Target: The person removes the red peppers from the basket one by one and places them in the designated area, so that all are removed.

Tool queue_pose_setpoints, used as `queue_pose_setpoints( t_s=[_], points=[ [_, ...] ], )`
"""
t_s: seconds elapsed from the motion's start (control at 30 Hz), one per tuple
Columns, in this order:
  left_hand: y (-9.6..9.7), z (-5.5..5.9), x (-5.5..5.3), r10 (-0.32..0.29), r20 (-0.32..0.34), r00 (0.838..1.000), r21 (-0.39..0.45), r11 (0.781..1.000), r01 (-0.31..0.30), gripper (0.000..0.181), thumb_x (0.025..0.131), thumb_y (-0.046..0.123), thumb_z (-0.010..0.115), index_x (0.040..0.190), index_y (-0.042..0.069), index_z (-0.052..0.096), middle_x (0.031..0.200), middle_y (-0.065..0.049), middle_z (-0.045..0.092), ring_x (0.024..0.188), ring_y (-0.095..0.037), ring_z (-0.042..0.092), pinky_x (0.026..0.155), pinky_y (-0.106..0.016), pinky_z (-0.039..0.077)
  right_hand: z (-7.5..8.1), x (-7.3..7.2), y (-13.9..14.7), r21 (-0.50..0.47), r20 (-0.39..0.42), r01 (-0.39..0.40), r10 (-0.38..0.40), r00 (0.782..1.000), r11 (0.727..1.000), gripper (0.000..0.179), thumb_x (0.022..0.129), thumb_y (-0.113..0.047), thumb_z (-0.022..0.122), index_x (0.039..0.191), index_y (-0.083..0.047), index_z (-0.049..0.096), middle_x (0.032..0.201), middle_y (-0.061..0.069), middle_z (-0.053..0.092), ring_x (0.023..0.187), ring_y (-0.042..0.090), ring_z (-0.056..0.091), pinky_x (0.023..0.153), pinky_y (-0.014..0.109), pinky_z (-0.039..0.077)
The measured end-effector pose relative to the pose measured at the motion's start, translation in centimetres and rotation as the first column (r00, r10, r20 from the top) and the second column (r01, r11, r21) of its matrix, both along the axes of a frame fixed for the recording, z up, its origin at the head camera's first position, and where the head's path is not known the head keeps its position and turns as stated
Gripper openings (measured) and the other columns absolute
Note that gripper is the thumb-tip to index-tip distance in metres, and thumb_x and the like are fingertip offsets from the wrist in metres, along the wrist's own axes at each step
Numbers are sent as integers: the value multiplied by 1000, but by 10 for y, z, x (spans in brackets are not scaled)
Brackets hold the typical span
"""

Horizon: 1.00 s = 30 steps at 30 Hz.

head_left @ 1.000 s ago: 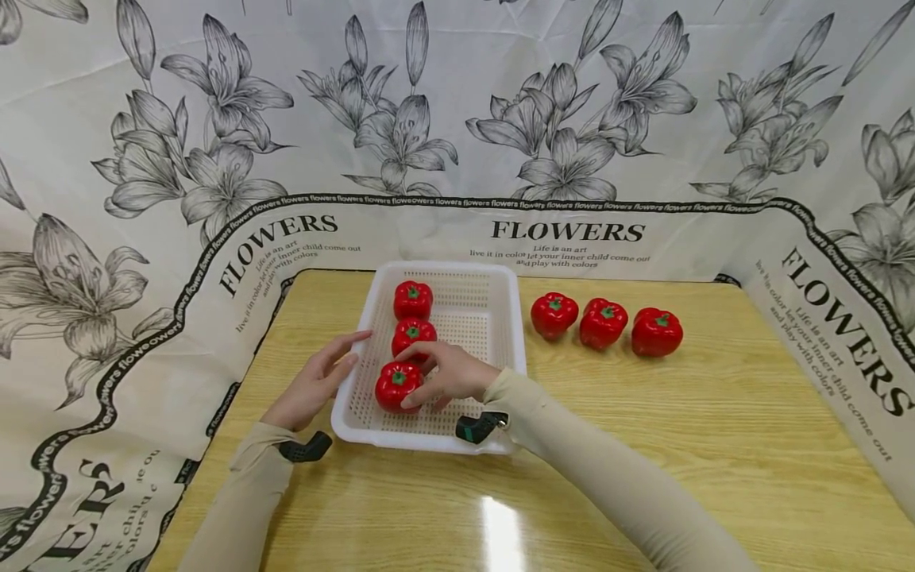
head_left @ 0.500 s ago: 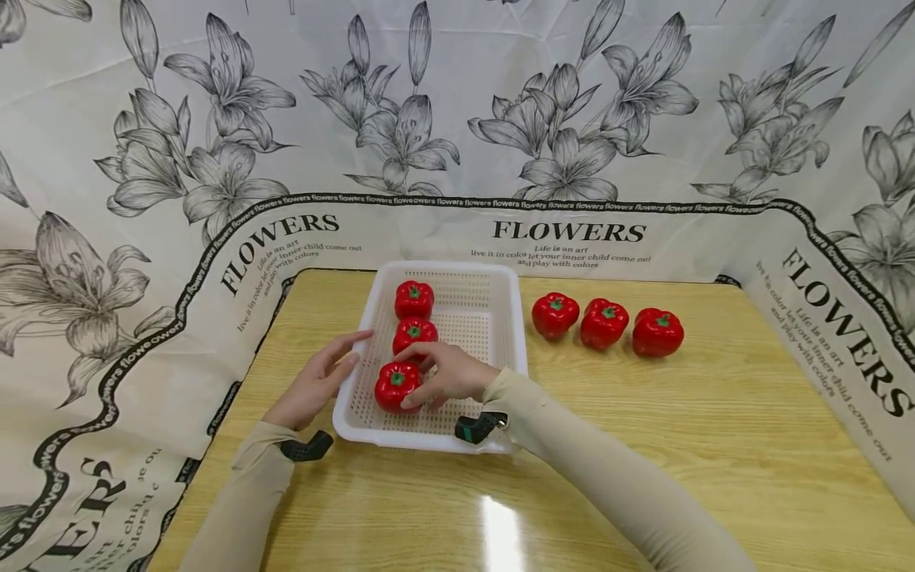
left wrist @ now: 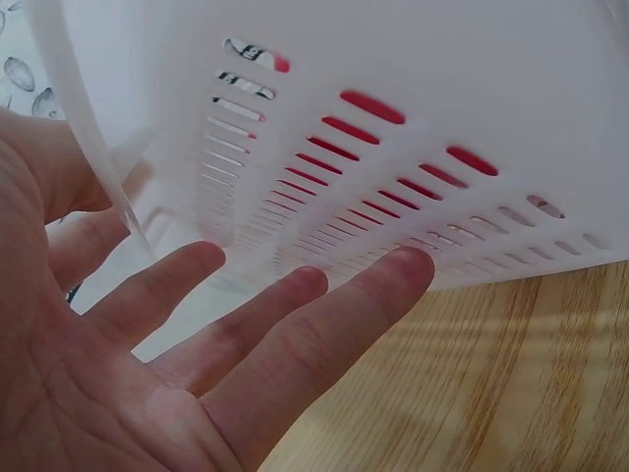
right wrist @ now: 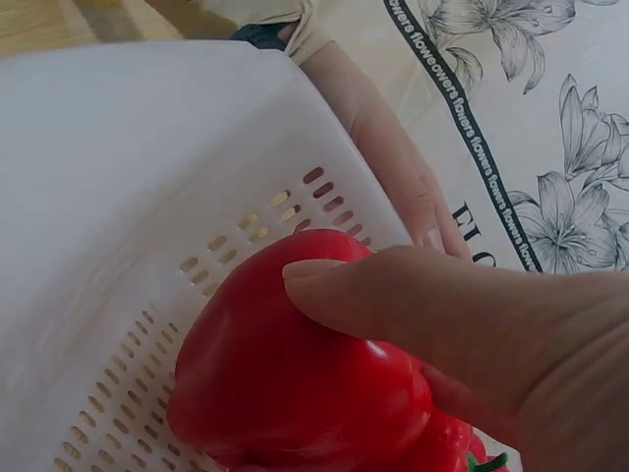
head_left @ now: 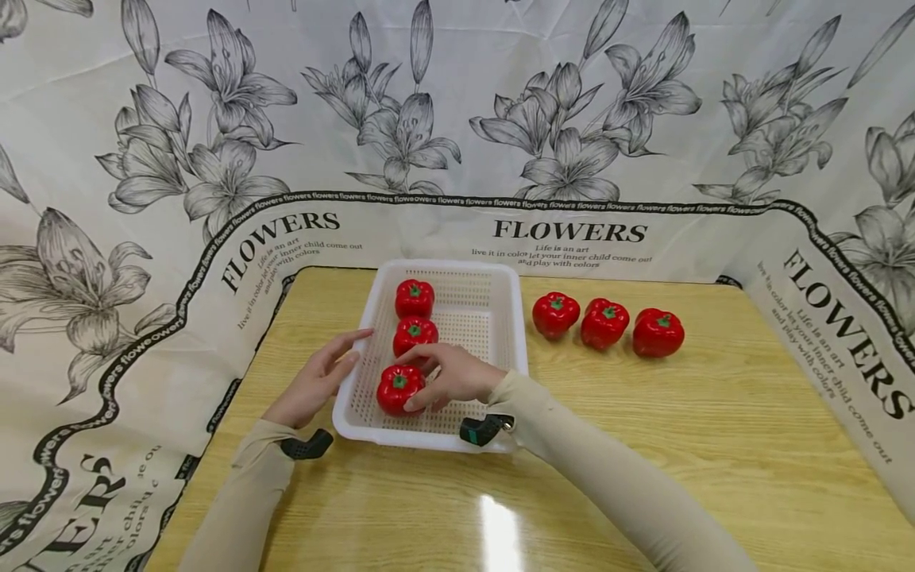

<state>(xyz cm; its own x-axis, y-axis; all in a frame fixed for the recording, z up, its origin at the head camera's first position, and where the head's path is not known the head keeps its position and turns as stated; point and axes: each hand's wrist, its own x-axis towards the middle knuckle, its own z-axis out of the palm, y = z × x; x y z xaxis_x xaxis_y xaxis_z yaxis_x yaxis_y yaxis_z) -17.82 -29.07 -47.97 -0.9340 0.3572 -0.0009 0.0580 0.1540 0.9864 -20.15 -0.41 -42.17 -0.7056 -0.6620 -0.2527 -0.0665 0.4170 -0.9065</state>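
My right hand [head_left: 461, 377] grips a red bell pepper [head_left: 397, 391] at the front left of a white perforated plastic basket [head_left: 422, 438]. In the right wrist view, my thumb lies across that bell pepper [right wrist: 295, 364]; the other fingers are mostly hidden. Behind it, two more red bell peppers, a middle one [head_left: 415, 334] and a rear one [head_left: 415, 299], complete a row along the basket's left side. My left hand [head_left: 310, 389] holds the basket's left rim. Seen from the left wrist, the fingers [left wrist: 324, 344] lie against the outer wall [left wrist: 491, 79], with the thumb at the rim.
Three red bell peppers stand in a row on the wooden table [head_left: 679, 445] right of the basket: a left one [head_left: 556, 315], a middle one [head_left: 604, 323] and a right one [head_left: 658, 333]. A flower-printed cloth [head_left: 457, 143] hangs behind and along both sides.
My right hand and the bell pepper it grips have shifted very slightly right and toward the front. The left hand and the basket stay practically where they were.
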Motion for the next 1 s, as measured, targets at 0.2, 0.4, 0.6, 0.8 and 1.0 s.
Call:
queue_pose_setpoints(
  t_s=[0.2,0.4,0.6,0.8,1.0],
  points=[
    [0,0,0,-2,-1,1000,3,1000,2,53,119,24,48,170,14,38,176,-17,26,144,-55,50,95,-55,63,8,1,8,-24,-2,-3,3,1000,1000,63,88,-10,91,146,-10,67,121,18,66,103,29,72,79,50,67],
    [0,0,0,2,6,1000,5,1000,-2,52,120,26,48,170,16,39,176,-17,26,140,-53,54,93,-53,63,18,0,20,-33,-52,7,-8,999,999,64,88,-15,93,146,-10,66,122,18,67,103,29,72,82,52,67],
    [-1,0,0,-2,-3,1000,18,1000,2,51,120,24,47,170,16,39,177,-18,25,139,-53,54,92,-50,64,31,-3,38,-30,-134,21,-25,991,999,66,88,-20,93,147,-12,67,127,15,69,111,33,72,86,44,65],
    [-1,0,0,-4,-6,1000,22,1000,5,51,120,23,48,170,16,39,177,-17,24,141,-53,53,93,-49,64,49,-4,59,-20,-180,65,-67,981,998,67,90,-23,92,151,-16,64,131,15,68,113,35,71,89,44,64],
    [-1,0,-1,-5,-3,1000,19,1000,5,51,120,24,47,170,15,39,178,-17,22,141,-53,53,94,-49,63,65,-6,86,4,-202,129,-126,971,992,70,93,-29,90,154,-17,61,135,15,68,116,35,69,94,50,61]
  ],
)
